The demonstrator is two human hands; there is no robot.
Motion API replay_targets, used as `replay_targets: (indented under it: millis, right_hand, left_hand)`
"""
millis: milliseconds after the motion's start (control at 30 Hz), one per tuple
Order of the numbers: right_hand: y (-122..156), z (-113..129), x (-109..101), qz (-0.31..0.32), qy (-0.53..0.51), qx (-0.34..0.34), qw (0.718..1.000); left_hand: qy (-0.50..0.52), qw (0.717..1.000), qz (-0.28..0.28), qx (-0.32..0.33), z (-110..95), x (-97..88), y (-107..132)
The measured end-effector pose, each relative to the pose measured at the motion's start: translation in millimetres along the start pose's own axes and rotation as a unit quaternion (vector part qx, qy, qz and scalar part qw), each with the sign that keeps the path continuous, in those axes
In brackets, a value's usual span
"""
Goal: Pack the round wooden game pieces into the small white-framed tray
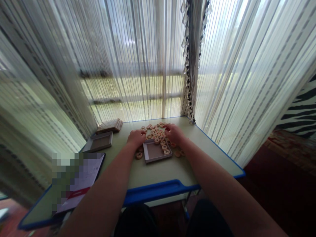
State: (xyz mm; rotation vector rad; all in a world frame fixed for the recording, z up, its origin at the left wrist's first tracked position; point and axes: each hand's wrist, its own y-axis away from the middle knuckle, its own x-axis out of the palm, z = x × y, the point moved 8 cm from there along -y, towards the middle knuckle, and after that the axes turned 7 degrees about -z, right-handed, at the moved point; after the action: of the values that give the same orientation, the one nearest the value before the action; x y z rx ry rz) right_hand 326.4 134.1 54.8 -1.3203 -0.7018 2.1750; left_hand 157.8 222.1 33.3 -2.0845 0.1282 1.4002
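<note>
Round wooden Chinese chess pieces lie heaped on the pale green tabletop between my two hands. At the left edge of the heap is my left hand, its fingers curled in; what they hold, if anything, is hidden. My right hand reaches over the right side of the pieces with bent fingers slightly apart, and no piece shows between them. In front of the heap sits a shallow grey box. A line of several pieces runs along its right side. One loose piece lies left of the box.
A second shallow tray, perhaps a lid, lies at the left with a folded brown stack behind it. Nearer me is a partly blurred flat folder. The desk has a blue edge; sheer curtains hang behind it.
</note>
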Motion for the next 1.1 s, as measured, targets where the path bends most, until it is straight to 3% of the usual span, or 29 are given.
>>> replay_targets:
  millis: [433, 733, 967, 1100]
  right_hand:
    - [-0.6, 4.9, 0.6, -0.002, -0.049, -0.038, 0.998]
    - [1.2, 4.0, 1.6, 0.008, -0.032, -0.032, 0.999]
    - [0.7, 6.7, 0.3, 0.011, -0.025, -0.035, 0.999]
    - [1.2, 13.1, -1.8, 0.002, -0.031, -0.052, 0.998]
  left_hand:
    - [0.125, 0.988, 0.025, -0.091, 21.8, 13.6, -4.3]
    - [0.136, 0.988, 0.009, -0.068, 20.3, 11.8, -4.1]
    - [0.167, 0.984, -0.014, -0.063, 15.4, 4.3, -3.7]
    - [0.265, 0.960, -0.064, -0.061, 0.3, -14.1, -2.1]
